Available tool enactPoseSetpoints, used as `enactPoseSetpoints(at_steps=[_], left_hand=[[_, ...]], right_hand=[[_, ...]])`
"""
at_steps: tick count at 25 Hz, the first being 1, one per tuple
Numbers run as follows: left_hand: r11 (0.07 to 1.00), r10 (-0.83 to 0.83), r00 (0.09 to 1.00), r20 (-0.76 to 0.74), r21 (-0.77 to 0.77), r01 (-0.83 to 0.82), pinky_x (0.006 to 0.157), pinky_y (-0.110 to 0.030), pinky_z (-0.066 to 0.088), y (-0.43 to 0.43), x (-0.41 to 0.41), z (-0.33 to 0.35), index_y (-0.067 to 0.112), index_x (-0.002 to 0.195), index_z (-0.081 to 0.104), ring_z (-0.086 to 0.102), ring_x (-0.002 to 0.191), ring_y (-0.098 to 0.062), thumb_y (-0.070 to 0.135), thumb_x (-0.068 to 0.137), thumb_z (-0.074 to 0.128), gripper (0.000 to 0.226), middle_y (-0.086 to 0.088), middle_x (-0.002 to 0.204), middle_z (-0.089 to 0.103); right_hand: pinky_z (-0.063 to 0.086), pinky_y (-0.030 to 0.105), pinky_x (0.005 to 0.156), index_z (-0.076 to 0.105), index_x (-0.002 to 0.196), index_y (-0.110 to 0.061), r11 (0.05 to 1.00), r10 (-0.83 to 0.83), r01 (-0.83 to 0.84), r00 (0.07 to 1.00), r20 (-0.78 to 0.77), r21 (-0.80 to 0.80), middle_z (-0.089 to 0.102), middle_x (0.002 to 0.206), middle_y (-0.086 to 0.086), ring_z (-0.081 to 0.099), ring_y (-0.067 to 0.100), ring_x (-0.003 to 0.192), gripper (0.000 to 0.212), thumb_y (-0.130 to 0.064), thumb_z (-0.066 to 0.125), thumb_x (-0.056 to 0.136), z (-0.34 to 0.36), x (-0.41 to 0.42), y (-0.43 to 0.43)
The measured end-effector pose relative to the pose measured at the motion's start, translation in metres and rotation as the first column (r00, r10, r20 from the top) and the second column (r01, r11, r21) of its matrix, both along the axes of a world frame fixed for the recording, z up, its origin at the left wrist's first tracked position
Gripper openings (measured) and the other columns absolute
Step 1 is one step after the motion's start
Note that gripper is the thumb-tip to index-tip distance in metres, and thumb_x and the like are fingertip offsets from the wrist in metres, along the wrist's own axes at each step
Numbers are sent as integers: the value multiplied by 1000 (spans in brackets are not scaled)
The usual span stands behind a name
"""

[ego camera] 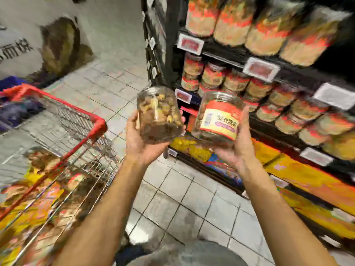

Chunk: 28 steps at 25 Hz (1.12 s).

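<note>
My left hand (141, 140) clasped the bare jar (159, 115) and my right hand (239, 150) the labelled jar (219, 120), held side by side, I judged, for comparing.

I log a shop aisle. Floor (184, 198): pale square tiles with dark grout, evenly lit. Right: black shelving (299, 77) runs near to far, with rows of red-labelled jars (236, 25), white price tags (190, 44) on the shelf edges and yellow packs (311, 181) on the lowest level. Left: wire shopping cart (99, 123) with a red rim. Far left: printed wall panel (57, 47), blurred.
</note>
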<state>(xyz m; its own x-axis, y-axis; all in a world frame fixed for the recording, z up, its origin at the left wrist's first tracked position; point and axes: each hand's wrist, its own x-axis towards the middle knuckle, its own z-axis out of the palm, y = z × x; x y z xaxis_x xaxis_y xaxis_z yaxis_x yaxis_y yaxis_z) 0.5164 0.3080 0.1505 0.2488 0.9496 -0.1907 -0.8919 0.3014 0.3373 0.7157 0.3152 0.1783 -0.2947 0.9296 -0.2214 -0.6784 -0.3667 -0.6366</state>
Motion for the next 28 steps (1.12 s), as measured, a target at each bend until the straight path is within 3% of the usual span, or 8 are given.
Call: enactPoseSetpoints(at_steps=[5, 8, 12, 15, 18, 21, 24, 28], left_hand=[[997, -48, 997, -65, -66, 44, 86, -61, 48, 21, 120, -10, 21, 95, 74, 62, 102, -27, 65, 70, 58, 52, -4, 97, 72], [981, -188, 973, -130, -81, 179, 94, -63, 40, 33, 167, -18, 18, 96, 76, 65, 101, -30, 71, 63, 56, 65, -7, 99, 72], [992, -114, 917, -383, -92, 85, 77, -44, 57, 78, 202, -35, 23, 91, 77, 71, 81, -21, 72, 72, 42, 63, -4, 89, 74], [994, 44, 736, -675, -45, -101, 72, -28, 56, 114, 229, -53, 8, 124, 59, 68, 83, -14, 54, 88, 46, 59, -7, 100, 69], [950, 283, 395, -874, 198, -242, 84, -21, 51, 137, 252, -73, 3, 128, 48, 63, 101, -14, 45, 86, 59, 60, -13, 119, 62], [887, 449, 242, -860, 398, -234, 107, -32, 38, 162, 272, -95, -1, 135, 37, 48, 125, -26, 59, 70, 60, 91, -15, 133, 49], [823, 553, 100, -827, 524, -218, 108, -13, 23, 182, 296, -106, -5, 137, 31, 37, 129, -22, 53, 72, 65, 94, -11, 134, 38], [780, 592, -62, -803, 591, -206, 110, -34, 24, 197, 322, -124, -11, 135, 31, 34, 131, -40, 39, 72, 74, 92, -28, 136, 38]], right_hand=[[50, 46, 92, 76, 95, -18, 994, -108, 109, 990, 86, -5, 74, 98, 5, 70, 20, 92, 66, -71, 59, 60, -9, 123, 0], [58, 39, 78, 77, 91, -22, 989, -138, 142, 985, 99, -35, 75, 97, 2, 71, 19, 91, 64, -72, 50, 62, -20, 156, 4], [58, 32, 72, 75, 96, -18, 968, -215, 233, 961, 171, -94, 74, 98, 6, 71, 20, 91, 65, -69, 49, 64, -36, 180, 31], [57, 29, 66, 73, 96, -18, 940, -309, 335, 919, 243, -69, 74, 95, 5, 71, 18, 86, 58, -63, 52, 66, -53, 192, 58], [55, 25, 59, 70, 93, -20, 905, -398, 425, 851, 343, -4, 75, 88, 1, 72, 14, 80, 52, -60, 58, 62, -71, 197, 74], [56, 25, 63, 74, 86, -24, 877, -466, 478, 816, 341, 55, 75, 90, 0, 72, 14, 84, 43, -58, 59, 64, -93, 202, 84], [56, 27, 68, 73, 90, -24, 874, -477, 482, 823, 308, 64, 75, 95, 0, 71, 15, 90, 44, -57, 58, 67, -105, 207, 88], [56, 23, 66, 75, 81, -36, 871, -481, 487, 816, 321, 67, 75, 91, -5, 71, 11, 88, 32, -57, 55, 68, -115, 214, 84]])
